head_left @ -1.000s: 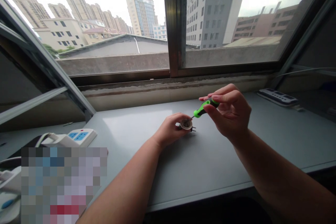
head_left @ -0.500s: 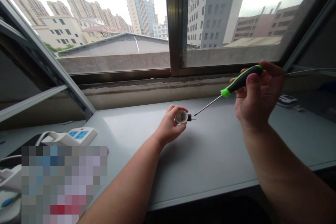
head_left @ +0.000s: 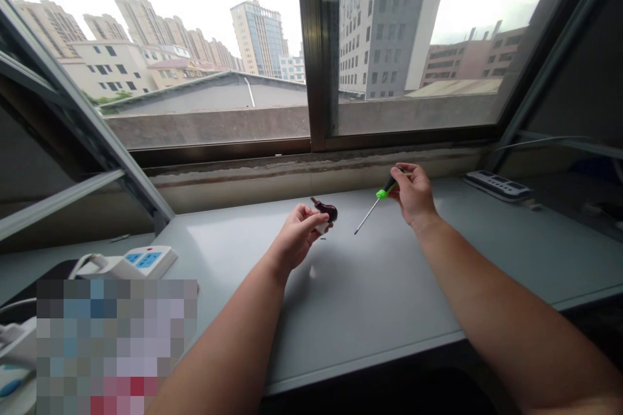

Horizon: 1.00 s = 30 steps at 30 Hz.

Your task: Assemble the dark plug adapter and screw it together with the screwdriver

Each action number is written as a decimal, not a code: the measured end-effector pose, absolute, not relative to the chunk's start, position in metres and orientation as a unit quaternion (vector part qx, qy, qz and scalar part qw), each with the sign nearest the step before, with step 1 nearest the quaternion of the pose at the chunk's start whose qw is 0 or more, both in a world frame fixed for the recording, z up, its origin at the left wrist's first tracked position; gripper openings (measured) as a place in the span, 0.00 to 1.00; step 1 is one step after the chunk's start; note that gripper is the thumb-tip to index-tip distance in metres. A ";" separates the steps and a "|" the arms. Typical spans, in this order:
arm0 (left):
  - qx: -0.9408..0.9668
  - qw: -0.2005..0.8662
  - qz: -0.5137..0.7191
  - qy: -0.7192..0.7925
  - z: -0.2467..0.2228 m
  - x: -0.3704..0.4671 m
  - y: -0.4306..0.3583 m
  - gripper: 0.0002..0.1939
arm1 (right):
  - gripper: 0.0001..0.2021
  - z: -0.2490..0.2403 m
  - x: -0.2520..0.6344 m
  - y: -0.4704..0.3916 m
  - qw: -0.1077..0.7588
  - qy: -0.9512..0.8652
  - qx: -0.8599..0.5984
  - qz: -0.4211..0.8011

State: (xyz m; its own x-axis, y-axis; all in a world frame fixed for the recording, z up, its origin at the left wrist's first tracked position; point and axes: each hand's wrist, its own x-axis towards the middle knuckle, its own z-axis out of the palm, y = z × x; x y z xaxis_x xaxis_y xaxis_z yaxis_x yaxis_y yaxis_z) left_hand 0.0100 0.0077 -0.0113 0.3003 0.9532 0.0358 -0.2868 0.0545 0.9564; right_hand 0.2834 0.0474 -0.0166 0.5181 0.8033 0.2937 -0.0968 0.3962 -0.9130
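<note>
Daylight from a wide window (head_left: 318, 65) fell across the grey table (head_left: 379, 311). Just above it, the left hand (head_left: 298, 233) pinched a small dark-and-white fitting (head_left: 327, 211). Nearby, the right hand (head_left: 415, 194) gripped a green-and-black screwdriver (head_left: 382, 194) by its handle, the downward-slanting tip apart from the fitting.

Just right of centre, a black-and-green screwdriver (head_left: 382, 194) slants down-left, its metal tip apart from a small, glossy dark-and-white piece (head_left: 328, 211), partly hidden near mid-frame.
</note>
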 end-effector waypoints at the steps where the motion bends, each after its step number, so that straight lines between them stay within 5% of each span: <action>1: 0.475 0.657 0.483 0.331 -0.010 0.010 0.007 0.23 | 0.21 -0.020 0.285 0.049 0.714 -0.404 -0.483 0.307; 6: 0.497 0.668 0.475 0.285 -0.008 0.011 0.005 0.34 | 0.17 -0.038 0.283 0.053 0.574 -0.485 -0.563 0.343; 14: 0.560 0.625 0.481 0.254 -0.010 0.012 0.005 0.19 | 0.17 -0.055 0.282 0.057 0.414 -0.575 -0.641 0.294; 21: 0.294 0.635 0.676 0.231 0.012 -0.005 0.014 0.06 | 0.14 -0.051 0.283 0.058 0.311 -0.608 -0.711 0.167; 25: 0.236 0.614 0.706 0.260 0.013 -0.016 0.023 0.09 | 0.18 -0.046 0.282 0.053 0.289 -0.631 -0.710 0.122; 30: 0.429 0.519 0.656 0.340 0.006 -0.008 0.017 0.23 | 0.14 -0.030 0.256 0.031 0.300 -0.743 -0.593 0.079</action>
State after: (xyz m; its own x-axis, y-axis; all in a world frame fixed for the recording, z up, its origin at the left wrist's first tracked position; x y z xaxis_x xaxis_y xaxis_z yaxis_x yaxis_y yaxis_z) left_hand -0.0076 0.0167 0.0061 -0.0930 0.9731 0.2107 -0.3896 -0.2303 0.8917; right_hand 0.2561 0.0313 -0.0296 -0.1177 0.9287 0.3517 0.8339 0.2848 -0.4728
